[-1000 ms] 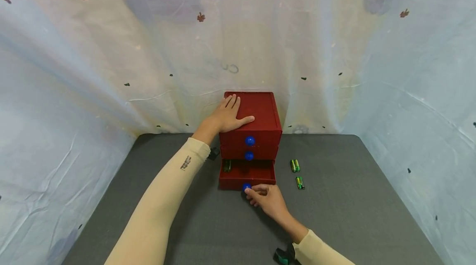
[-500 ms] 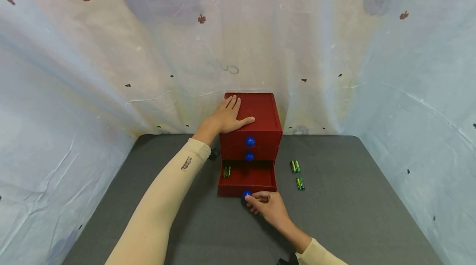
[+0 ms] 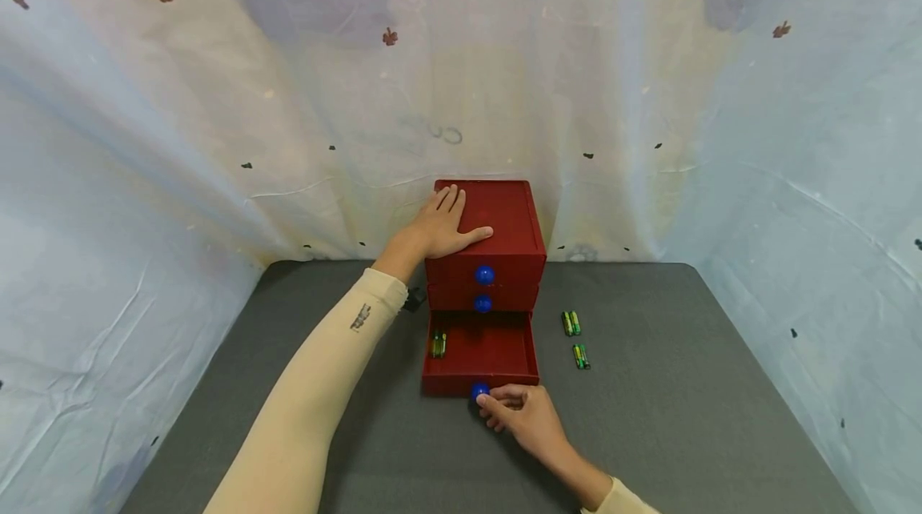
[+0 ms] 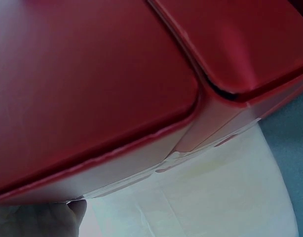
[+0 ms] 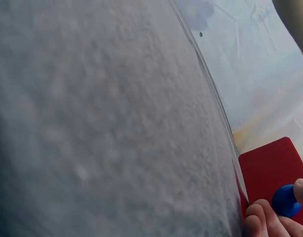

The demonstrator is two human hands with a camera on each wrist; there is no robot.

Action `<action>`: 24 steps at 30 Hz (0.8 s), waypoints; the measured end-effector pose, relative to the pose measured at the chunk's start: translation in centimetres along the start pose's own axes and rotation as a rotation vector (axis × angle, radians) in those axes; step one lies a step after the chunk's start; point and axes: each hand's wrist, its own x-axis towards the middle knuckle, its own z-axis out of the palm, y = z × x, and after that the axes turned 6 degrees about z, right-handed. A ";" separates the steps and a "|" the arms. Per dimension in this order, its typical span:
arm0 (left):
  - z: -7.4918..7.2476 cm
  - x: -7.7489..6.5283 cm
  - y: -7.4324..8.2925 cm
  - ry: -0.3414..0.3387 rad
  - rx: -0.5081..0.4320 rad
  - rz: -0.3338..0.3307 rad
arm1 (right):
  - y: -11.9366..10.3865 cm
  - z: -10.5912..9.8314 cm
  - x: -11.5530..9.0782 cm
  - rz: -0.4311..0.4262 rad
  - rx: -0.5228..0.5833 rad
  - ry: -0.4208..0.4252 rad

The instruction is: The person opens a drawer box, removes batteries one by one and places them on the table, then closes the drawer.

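- a red three-drawer chest [image 3: 507, 218] stands at the far middle of the desk [image 3: 663, 418], boxy, smooth and faintly glossy, its panel corners rounded in the left wrist view.
- its bottom drawer [image 3: 450, 386] juts well out toward the person, a shallow red tray with thin, straight walls.
- on that drawer's front sits a blue ball knob [image 3: 480, 391], round and shiny; two more knobs [image 3: 484, 288] like it are set one above the other on the fronts above.
- the right hand [image 3: 533, 418] is clamped on the blue ball knob, thumb against it on the near side, fingers curled, the forearm slanting in from the lower right.
- the left hand [image 3: 442, 227] rests on the chest's top at its left side, fingers straight and apart, thumb stretched toward the middle; its arm reaches across in a stretchy-looking cream sleeve [image 3: 310, 386].
- slim green batteries [image 3: 438, 344] lie inside the drawer by its left wall.
- two pairs of cylindrical batteries [image 3: 571, 323], green and yellowish, lie right of the chest on the grey, grainy desk.
- behind hangs a creased, pale curtain [image 3: 612, 82] with small brown leaf-like prints.
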 end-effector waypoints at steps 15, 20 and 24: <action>-0.1 -0.2 0.0 0.004 -0.006 0.005 | 0.1 0.1 -1.6 0.031 0.000 -0.028; -0.2 -0.2 0.0 0.004 -0.010 0.006 | 0.0 0.0 -2.1 0.049 0.007 -0.041; -0.1 -0.2 0.1 0.004 -0.011 0.000 | 0.0 0.0 -2.4 0.057 0.004 -0.052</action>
